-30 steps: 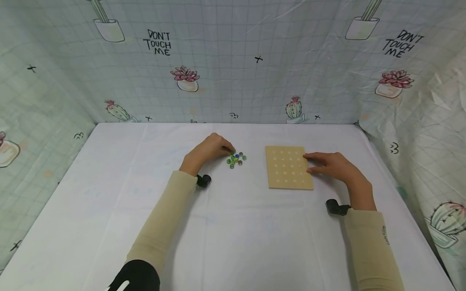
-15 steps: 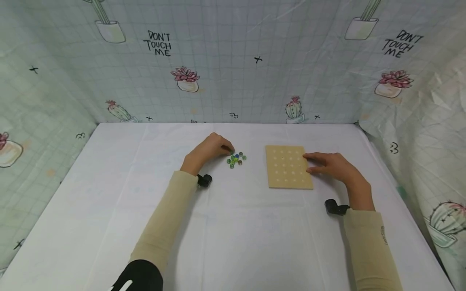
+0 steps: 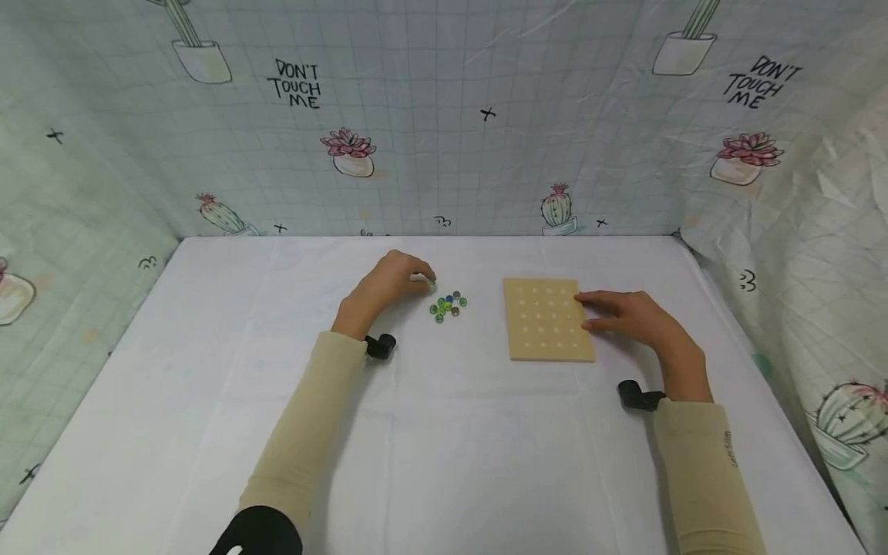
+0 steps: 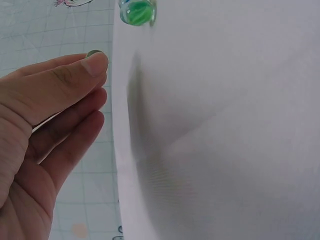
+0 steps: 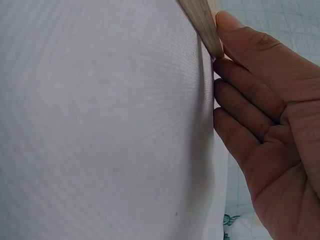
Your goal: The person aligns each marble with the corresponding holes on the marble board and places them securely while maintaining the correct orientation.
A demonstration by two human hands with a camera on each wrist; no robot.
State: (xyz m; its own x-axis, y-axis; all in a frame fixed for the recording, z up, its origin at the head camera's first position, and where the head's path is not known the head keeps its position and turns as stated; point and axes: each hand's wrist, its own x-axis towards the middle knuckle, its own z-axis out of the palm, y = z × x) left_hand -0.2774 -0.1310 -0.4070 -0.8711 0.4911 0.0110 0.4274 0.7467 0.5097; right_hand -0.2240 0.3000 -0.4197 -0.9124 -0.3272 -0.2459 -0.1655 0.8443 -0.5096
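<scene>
Between thumb and index finger my left hand [image 3: 388, 281] pinches a small glass marble [image 3: 432, 283], just left of the loose pile and close over the table. In the left wrist view only a green sliver of that marble [image 4: 93, 53] shows behind the thumb. Several green, blue and brown marbles [image 3: 448, 307] lie together on the cloth; one with a green swirl [image 4: 137, 12] is near. A square wooden board [image 3: 551, 323] with rows of small round hollows lies flat to the right. My right hand [image 3: 638, 317] touches its right edge, thumb and index finger apart and fairly straight.
A white cloth covers the table [image 3: 444, 432]. Behind and at both sides hangs a sheet [image 3: 430, 92] printed with cacti and words. Black wrist cameras sit below each hand, one at the left wrist [image 3: 380, 346], one at the right wrist [image 3: 640, 395].
My left hand has drawn back slightly left and up from the pile, with a marble now visible at its fingertips. The right hand and the board stay as they were.
</scene>
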